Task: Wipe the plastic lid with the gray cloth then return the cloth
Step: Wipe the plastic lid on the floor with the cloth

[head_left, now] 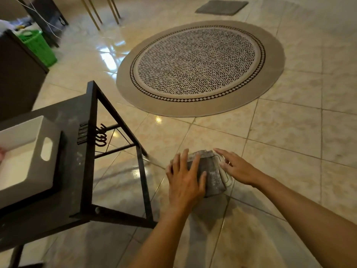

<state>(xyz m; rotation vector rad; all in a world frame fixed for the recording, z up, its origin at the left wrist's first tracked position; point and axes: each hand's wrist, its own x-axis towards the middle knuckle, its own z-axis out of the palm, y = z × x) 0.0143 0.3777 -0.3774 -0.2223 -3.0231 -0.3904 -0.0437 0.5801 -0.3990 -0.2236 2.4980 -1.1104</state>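
A folded gray cloth lies on top of a clear plastic lid, whose rounded transparent edge shows only to the right of the cloth. My left hand is spread flat over the cloth's left half and presses it onto the lid. My right hand steadies the lid from the right, fingers stretched along its edge. Both are low, in front of me above the tiled floor; whether the lid rests on the floor I cannot tell.
A black metal-frame table stands close on the left, with hooks on its side and a white plastic bin on top. A round patterned rug lies ahead. Farther off are a gray mat, a green basket and a dark cabinet.
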